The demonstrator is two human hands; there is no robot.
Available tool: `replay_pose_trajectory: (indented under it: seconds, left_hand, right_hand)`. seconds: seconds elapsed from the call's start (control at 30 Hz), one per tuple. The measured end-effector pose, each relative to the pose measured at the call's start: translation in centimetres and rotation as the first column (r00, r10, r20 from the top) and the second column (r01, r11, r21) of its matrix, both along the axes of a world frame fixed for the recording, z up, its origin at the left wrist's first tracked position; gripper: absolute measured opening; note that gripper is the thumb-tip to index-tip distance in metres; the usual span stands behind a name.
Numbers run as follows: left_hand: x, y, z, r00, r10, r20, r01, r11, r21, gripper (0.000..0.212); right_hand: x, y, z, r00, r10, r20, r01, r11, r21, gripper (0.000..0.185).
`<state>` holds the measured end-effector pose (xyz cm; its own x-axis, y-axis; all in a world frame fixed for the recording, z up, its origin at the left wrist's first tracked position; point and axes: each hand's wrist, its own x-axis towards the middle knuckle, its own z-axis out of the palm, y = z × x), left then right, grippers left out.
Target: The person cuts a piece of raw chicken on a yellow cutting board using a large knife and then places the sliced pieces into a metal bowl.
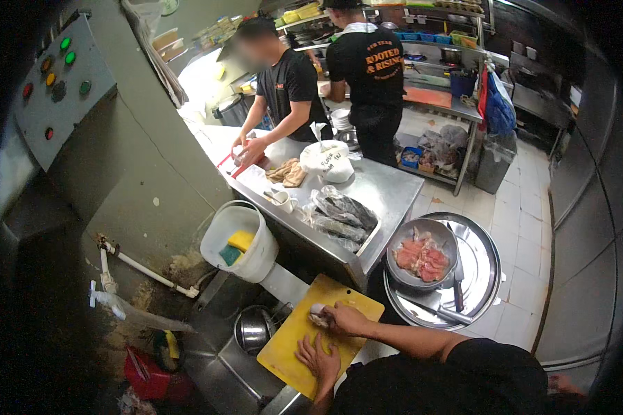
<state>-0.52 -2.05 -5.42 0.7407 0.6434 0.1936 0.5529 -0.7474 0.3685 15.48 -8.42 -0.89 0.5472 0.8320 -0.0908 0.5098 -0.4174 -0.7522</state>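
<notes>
A yellow cutting board lies slanted before me, over the edge of a steel sink. My left hand rests flat on the board with its fingers spread, holding nothing. Just above it, my right hand is closed around a small whitish and grey object against the board. The fingers hide much of that object, so I cannot tell what it is. To the right of the board, a grey pan with raw meat stands on a round metal tray. A broad-bladed knife and another knife lie beside the pan.
The steel sink holds a metal pot. A white bucket with sponges stands beyond it. On the steel counter are plastic-wrapped items, a mug and a flour bag. Two co-workers stand behind.
</notes>
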Motion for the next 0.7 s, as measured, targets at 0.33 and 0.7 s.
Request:
replay_pose_trajectory:
  seconds: [0.33, 0.7]
  left_hand:
    - [0.0, 0.5, -1.3, 0.992, -0.043, 0.115, 0.035, 0.997, 0.066, 0.051]
    - [4.2, -1.7, 1.6, 0.957, 0.042, 0.286, 0.093, 0.892, -0.442, 0.073]
  right_hand:
    - [3.3, -1.6, -5.9, 0.962, -0.206, -0.180, 0.210, 0.978, 0.004, 0.045]
    - [0.6, -2.1, -8.7, 0.875, -0.189, -0.447, 0.242, 0.968, 0.064, 0.045]
